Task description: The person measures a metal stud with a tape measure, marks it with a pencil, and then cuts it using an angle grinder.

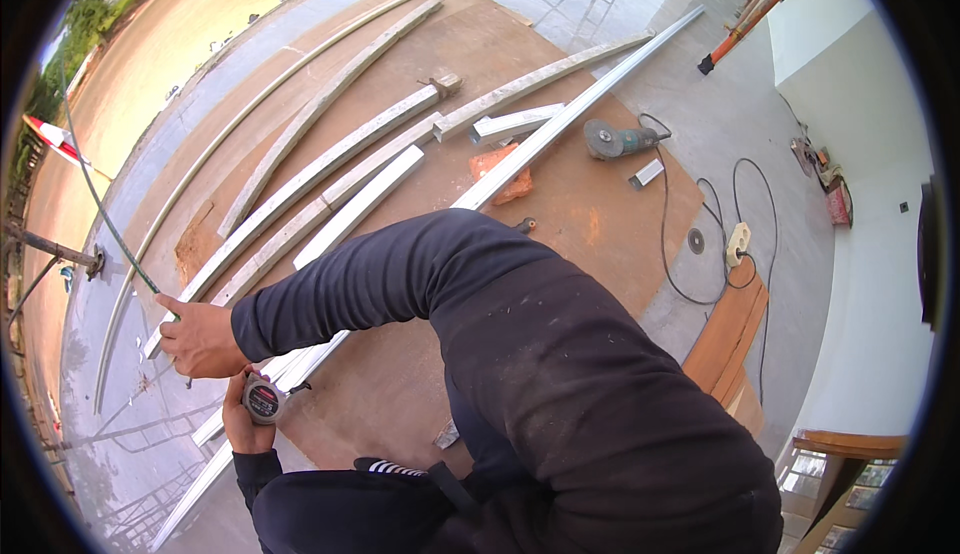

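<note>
My left hand (248, 424), low on the left, is wrapped around a grey tape measure (263, 401) with a dark round label. A short dark tab sticks out of the case's right side. My right arm reaches across in front of me, and my right hand (202, 342) is just above the left one. Its thumb and fingers pinch a long, thin green rod (118, 239) that slants up to the left; how far it runs is unclear. Under and beside both hands lie the ends of several long white metal profiles (372, 199), partly hidden by my sleeve.
Weathered beams (330, 119) lie across a brown board (480, 39). Further right are an orange brick (503, 171), an angle grinder (622, 140), a short metal offcut (646, 174) and a cutting disc (696, 241). A power strip (738, 243) with looping cords rests by wooden planks (728, 329).
</note>
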A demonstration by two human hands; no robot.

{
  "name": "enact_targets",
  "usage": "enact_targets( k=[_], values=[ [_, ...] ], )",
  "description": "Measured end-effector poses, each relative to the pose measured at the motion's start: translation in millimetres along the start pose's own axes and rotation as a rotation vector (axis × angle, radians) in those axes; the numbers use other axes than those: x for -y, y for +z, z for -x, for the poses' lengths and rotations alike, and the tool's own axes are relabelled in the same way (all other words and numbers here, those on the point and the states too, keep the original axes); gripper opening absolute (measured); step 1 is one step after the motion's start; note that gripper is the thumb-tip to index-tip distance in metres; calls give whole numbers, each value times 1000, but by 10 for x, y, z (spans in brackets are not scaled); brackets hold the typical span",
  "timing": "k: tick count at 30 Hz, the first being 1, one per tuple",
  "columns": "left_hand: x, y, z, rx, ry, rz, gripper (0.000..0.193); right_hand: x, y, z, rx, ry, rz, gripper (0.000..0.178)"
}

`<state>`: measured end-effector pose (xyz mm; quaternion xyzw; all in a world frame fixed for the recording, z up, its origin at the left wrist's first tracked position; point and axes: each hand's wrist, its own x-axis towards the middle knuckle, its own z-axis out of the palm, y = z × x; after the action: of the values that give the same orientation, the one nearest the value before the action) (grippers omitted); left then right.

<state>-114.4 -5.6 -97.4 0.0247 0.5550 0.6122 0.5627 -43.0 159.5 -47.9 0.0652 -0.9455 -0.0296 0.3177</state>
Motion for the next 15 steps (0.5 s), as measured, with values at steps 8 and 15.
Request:
enact_targets(
  k=[8,15],
  values=[
    [268,-907,-164,-110,18,271,33,797,365,41,521,378,-686,55],
    [403,-1007,-104,-153,16,374,34,906,404,63,718,352,-834,79]
  ],
)
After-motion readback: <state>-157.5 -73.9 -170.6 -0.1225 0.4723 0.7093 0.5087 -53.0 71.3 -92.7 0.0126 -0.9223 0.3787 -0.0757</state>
